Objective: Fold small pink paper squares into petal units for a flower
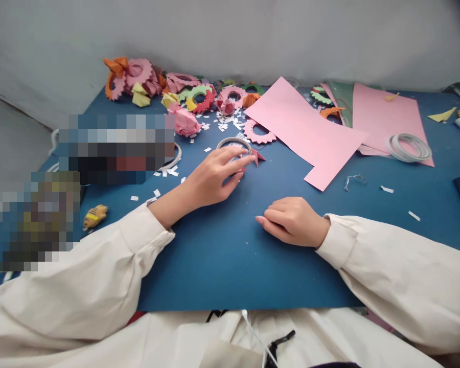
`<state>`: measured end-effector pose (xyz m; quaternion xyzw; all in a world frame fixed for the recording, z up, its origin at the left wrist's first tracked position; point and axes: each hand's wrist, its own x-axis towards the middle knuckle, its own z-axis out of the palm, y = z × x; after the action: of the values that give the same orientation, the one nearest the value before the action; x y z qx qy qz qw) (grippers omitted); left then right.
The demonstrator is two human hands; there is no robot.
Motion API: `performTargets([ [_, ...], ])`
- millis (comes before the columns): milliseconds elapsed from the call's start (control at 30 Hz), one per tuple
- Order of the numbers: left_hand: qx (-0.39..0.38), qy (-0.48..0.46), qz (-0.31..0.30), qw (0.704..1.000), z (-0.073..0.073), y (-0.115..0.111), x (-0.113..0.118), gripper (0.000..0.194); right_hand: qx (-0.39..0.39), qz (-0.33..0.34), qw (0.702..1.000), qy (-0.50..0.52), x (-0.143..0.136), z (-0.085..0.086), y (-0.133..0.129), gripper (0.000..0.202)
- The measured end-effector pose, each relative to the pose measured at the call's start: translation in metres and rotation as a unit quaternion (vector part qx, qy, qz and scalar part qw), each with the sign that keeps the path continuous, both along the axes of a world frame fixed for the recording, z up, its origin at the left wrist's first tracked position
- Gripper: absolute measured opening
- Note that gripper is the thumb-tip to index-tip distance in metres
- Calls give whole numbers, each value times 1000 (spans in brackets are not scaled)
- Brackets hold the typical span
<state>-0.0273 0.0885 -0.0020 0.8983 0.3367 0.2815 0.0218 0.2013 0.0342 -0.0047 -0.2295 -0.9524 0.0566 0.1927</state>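
Observation:
My left hand (216, 176) reaches over the blue table with its fingers stretched out and apart. Its fingertips lie at the near rim of a roll of double-sided tape (233, 139) and beside a small folded pink paper piece (258, 157). Part of that piece is hidden under the fingers, and whether they press on it I cannot tell. My right hand (291, 221) rests on the table with its fingers curled in, and nothing shows in it. A ring of folded pink paper (259, 132) lies just beyond the tape roll.
Colourful folded paper rings (199, 97) and crumpled pink paper (186, 121) crowd the back. A large pink sheet (295, 130) lies centre right, with more tape rolls (410, 147) beyond. White scraps are scattered about. A small toy figure (95, 217) sits left, near blurred-out objects.

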Motion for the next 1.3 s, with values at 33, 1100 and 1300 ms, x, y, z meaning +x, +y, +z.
performTargets([
  [33, -11, -13, 21, 1000, 1, 2, 1, 37, -1, 2, 1000, -1, 0, 0, 0, 39],
  [1100, -66, -72, 118, 988, -11, 14, 1, 27, 20, -20, 999, 35, -2, 1, 45, 27],
  [1300, -89, -84, 112, 986, -12, 17, 3, 25, 16, -19, 999, 21, -2, -1, 46, 27],
])
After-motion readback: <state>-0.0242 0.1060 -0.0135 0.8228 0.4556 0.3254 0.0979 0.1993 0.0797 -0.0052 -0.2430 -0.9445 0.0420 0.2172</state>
